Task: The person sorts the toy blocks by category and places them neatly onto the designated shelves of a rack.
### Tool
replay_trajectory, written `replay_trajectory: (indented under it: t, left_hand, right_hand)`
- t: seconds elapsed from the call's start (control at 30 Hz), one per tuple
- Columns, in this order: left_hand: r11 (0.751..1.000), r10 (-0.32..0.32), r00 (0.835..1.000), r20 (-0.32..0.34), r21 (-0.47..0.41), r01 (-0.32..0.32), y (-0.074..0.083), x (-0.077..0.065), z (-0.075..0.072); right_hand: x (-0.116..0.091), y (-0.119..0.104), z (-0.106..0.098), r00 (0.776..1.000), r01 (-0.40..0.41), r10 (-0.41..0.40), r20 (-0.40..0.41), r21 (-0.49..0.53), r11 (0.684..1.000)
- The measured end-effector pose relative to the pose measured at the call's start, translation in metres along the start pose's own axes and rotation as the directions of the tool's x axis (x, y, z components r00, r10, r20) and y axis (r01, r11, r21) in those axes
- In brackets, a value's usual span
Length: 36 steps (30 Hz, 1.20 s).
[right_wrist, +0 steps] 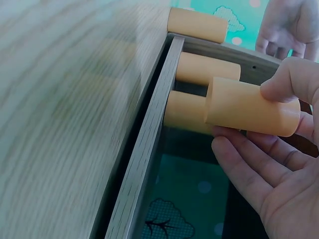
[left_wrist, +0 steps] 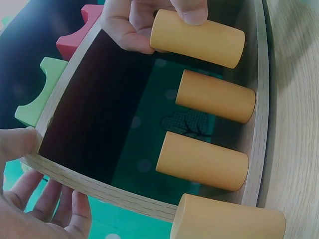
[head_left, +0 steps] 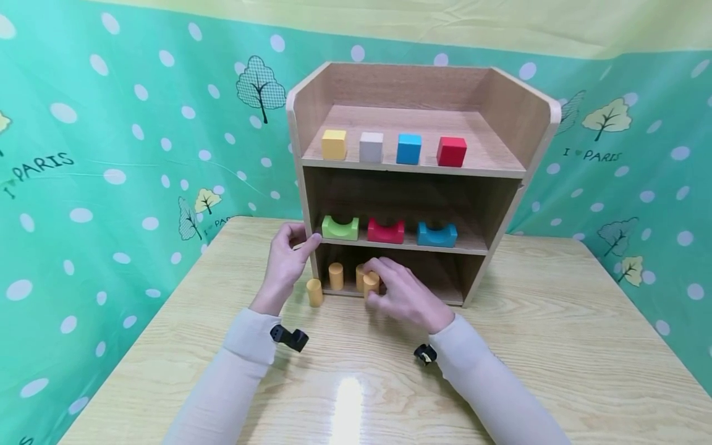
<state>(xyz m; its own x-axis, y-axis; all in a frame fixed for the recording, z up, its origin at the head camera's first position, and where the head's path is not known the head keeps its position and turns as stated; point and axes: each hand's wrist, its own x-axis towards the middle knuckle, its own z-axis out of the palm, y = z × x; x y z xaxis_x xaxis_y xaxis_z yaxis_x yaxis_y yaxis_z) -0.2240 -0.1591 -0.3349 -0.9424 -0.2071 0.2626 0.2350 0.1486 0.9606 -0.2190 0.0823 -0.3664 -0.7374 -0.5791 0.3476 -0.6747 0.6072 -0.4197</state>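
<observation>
My right hand pinches a plain wooden cylinder between thumb and fingers at the front of the bottom shelf. Two similar cylinders, one to the left and one right behind the held piece, stand upright on that shelf. A further wooden cylinder stands on the table beside the unit's left front corner. With its thumb on the front edge and its fingers outside, my left hand grips the left side panel of the wooden shelf unit.
Green, red and blue arch blocks line the middle shelf. On the top shelf sit yellow, white, blue and red cubes. The unit stands on a light wooden table, with a patterned green cloth behind it.
</observation>
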Motion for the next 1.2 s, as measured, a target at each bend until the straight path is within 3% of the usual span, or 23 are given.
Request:
replay_trajectory:
  t: [0.83,1.2]
  left_hand:
    - [1.000,-0.027,1.000,0.006,-0.001,0.027,0.002,0.001,0.000]
    - [1.000,-0.030,1.000,0.009,-0.001,0.030,0.001,0.001,0.000]
  right_hand:
    - [0.002,0.026,0.000,0.984,-0.173,0.173,0.031,-0.009,0.985]
    - [0.001,0.032,0.003,0.976,-0.213,0.213,0.045,-0.015,0.977]
